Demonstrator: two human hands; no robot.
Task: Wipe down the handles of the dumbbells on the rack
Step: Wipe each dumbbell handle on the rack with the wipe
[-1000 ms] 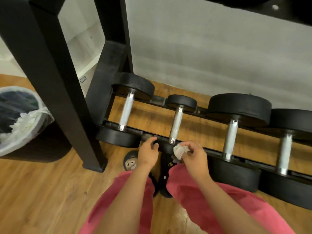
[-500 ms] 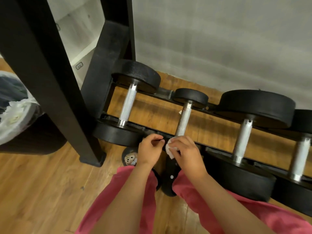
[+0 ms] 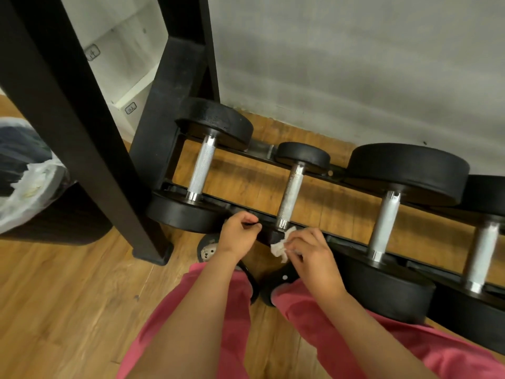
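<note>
Pinches a crumpled white wipe point(image 3: 281, 245) in the right hand point(image 3: 311, 255), at the near end of the small dumbbell point(image 3: 302, 155), just below its handle point(image 3: 289, 198). Rests the left hand point(image 3: 240, 237), fingers curled, on the rack rail point(image 3: 216, 201) just left of that dumbbell; cannot tell whether gripping. Lined bin point(image 3: 30, 176) well to its left.

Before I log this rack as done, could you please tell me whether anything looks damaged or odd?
The second handle from the left carries brownish, rust-like specks, densest near its far end; the other handles look clean silver. The right hand pinches a wipe at its near end.
</note>
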